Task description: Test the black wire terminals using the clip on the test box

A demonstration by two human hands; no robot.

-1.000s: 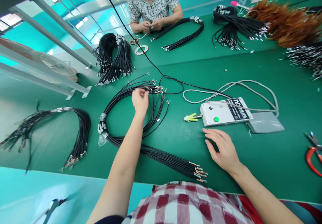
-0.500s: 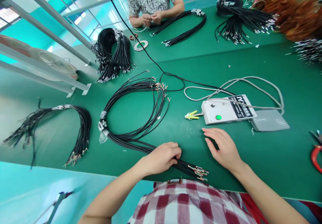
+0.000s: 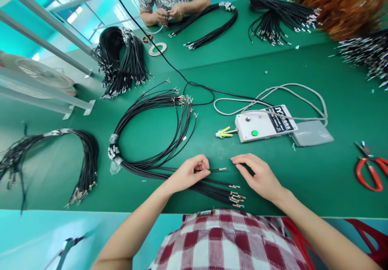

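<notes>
Between the fingers of my left hand is a single black cable, its stripped end with thin coloured wires pointing right. This cable belongs to a looped bundle of black cables, bound with tape at its left side. Below my left hand lie the bundle's other stripped ends. My right hand hovers just right of the held cable's tip, thumb and fingers apart, with nothing in it. Beyond my right hand rests a white box with a green button and a yellow-green clip-like tip on its left.
Red-handled pliers lie at the right. Another cable bundle is at the left, and a thick one stands behind. A grey cord loops behind the box to a grey flat block. Across the table, a person works with both hands.
My left hand has lifted one cable away from the bundle's ends and moved slightly up. My right hand has come nearer to its tip. The view has shifted right.
</notes>
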